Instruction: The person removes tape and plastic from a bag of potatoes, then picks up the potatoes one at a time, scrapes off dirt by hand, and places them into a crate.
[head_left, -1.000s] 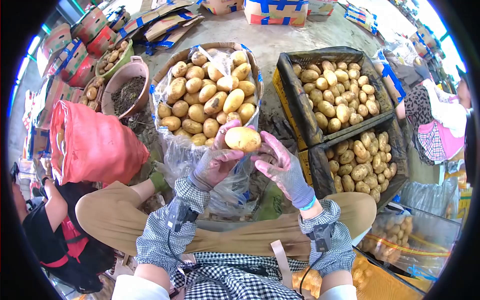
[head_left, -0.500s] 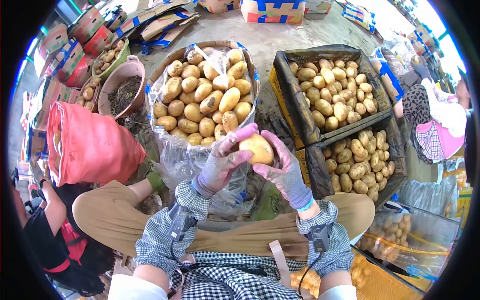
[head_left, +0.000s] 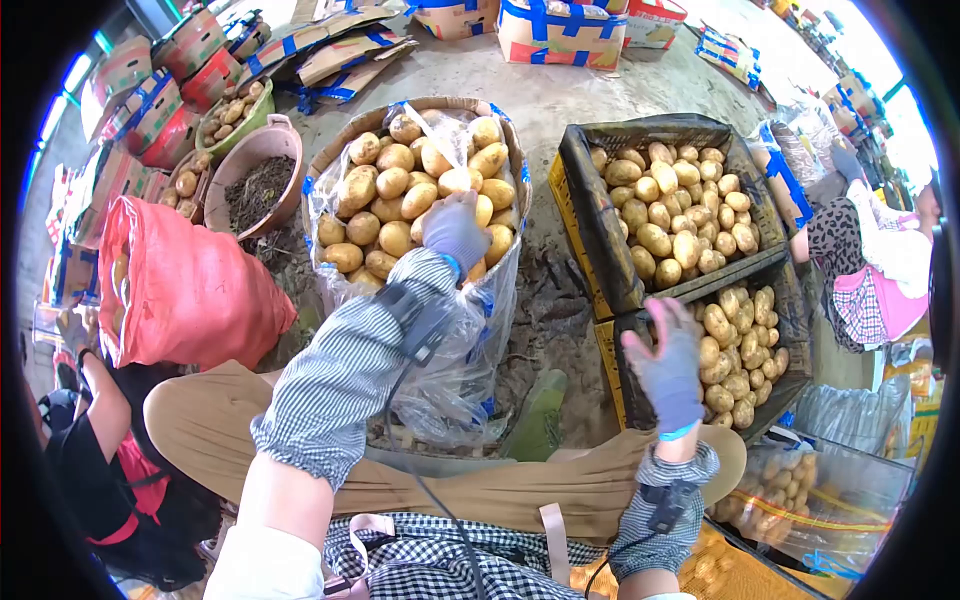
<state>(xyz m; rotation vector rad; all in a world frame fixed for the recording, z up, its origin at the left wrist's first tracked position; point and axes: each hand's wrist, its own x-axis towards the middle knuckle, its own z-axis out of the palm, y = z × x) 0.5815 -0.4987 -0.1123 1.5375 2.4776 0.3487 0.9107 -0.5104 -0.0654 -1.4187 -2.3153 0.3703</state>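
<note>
My left hand point(head_left: 456, 232), in a grey glove, reaches down onto the potatoes point(head_left: 405, 205) in the plastic-lined round box point(head_left: 318, 150). Its fingers are turned away from me, so whether a potato is in them is hidden. My right hand point(head_left: 668, 365), gloved in grey and pink, hovers at the left edge of the lower black-lined crate point(head_left: 630, 385). Its fingers are spread with nothing between them. Smaller potatoes point(head_left: 735, 345) fill that crate. Behind it stands a second lined crate point(head_left: 590, 235), also full of potatoes point(head_left: 680, 205).
To the left are a red sack point(head_left: 190, 290), a pink basin point(head_left: 285, 180) of dark soil and a green basin point(head_left: 262, 105) of potatoes. Flattened cardboard point(head_left: 350, 60) lies behind. Bagged potatoes point(head_left: 780, 490) sit at lower right. Other people point(head_left: 880, 250) are on both sides.
The potato that was between both hands is no longer visible. My left hand has gone forward into the round box. My right hand has moved right, to the lower crate, with fingers spread.
</note>
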